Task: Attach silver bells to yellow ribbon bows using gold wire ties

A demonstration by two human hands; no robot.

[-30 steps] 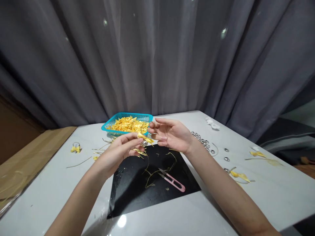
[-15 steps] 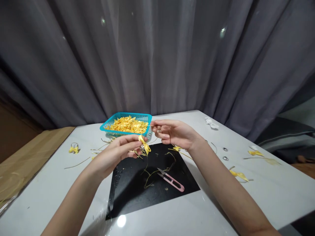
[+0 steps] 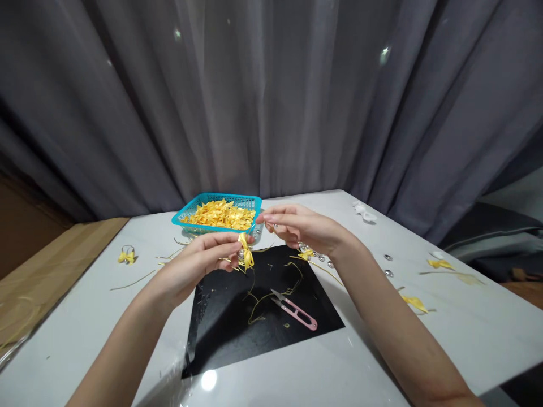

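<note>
My left hand (image 3: 193,263) pinches a small yellow ribbon bow (image 3: 246,252) between thumb and fingers, with a shiny silver piece at its middle. Just to the right, my right hand (image 3: 307,227) is closed at the fingertips on a thin cord, which is hard to see against the basket. Both hands are raised over the far edge of a black mat (image 3: 237,339). Pink-handled thread snips (image 3: 313,325) lie on the mat, blades toward the upper left, beside loose thin cord (image 3: 254,308).
Behind my hands stands a blue basket (image 3: 180,221) full of yellow bows. A finished-looking yellow bow (image 3: 126,258) with a loop lies left on the white table (image 3: 85,328). Rightward are yellow ribbon pieces (image 3: 414,303), silver gems (image 3: 388,273) and white bows (image 3: 368,216).
My right hand has turned slightly palm-down, its fingers a little closer to the bow. The bow has tilted more upright in my left hand.
</note>
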